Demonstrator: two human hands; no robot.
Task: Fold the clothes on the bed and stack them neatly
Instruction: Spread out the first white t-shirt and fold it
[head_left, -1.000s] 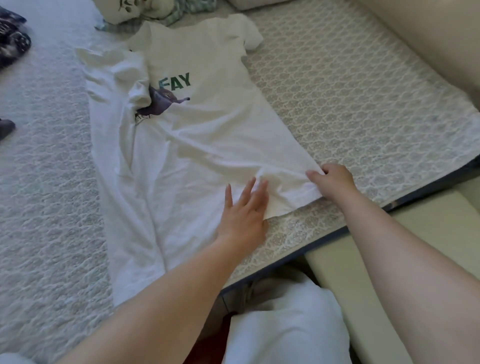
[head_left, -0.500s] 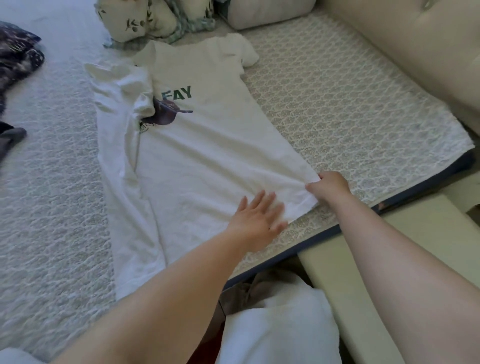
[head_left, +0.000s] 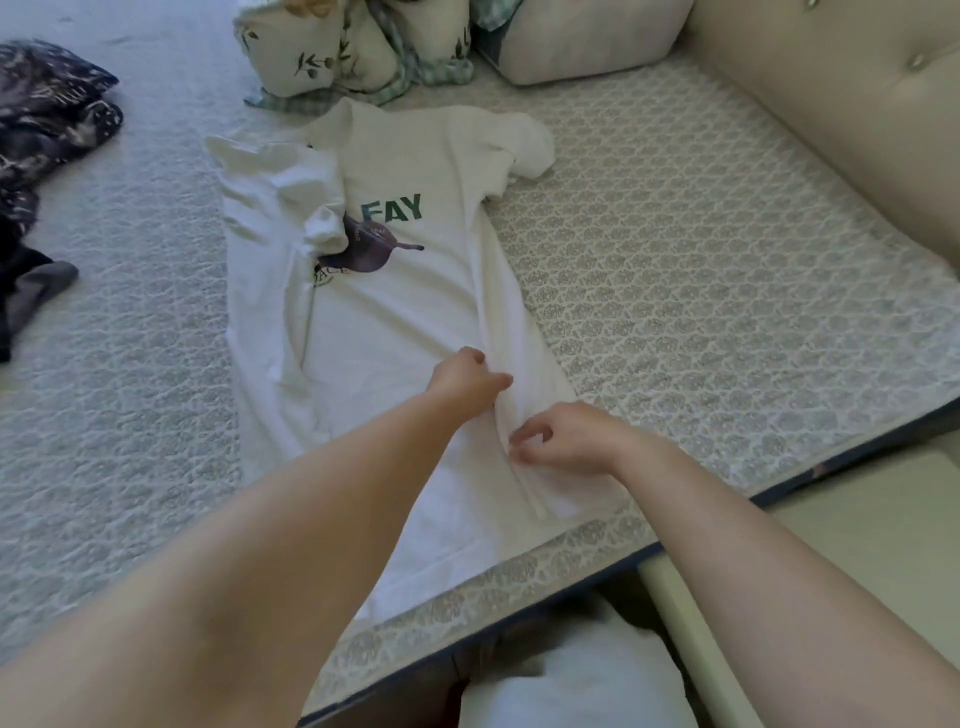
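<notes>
A person's white-clad lap (head_left: 571, 686) fills the bottom edge, pressed close against the dark-trimmed edge of a bed covered in a pale grey quilted spread (head_left: 701, 291). Two bare forearms reach over that edge onto a white short-sleeved T-shirt with green lettering and a dark purple print (head_left: 395, 291), which lies lengthwise on the spread, hem nearest the person and collar farthest. The right hand (head_left: 566, 439) rests on the lower right part of the shirt with its fingers curled, thumb and forefinger gathered at a ridge of cloth; whether they truly pinch it cannot be told. The left hand (head_left: 465, 374), just beyond it and slightly left, is curled with its knuckles on the fabric, fingertips tucked at the same lengthwise fold. The shirt's left side and sleeve are already folded inward over part of the print; the right sleeve lies bunched at the far right shoulder. To the right, a cream buttoned upholstered panel (head_left: 841, 104) borders the bed. At the far left a dark patterned garment (head_left: 47, 114) lies crumpled, well apart from the shirt. Past the collar sits a heap of floral white and green checked fabric (head_left: 353, 52), with a pale grey cushion (head_left: 587, 41) just beside it.
</notes>
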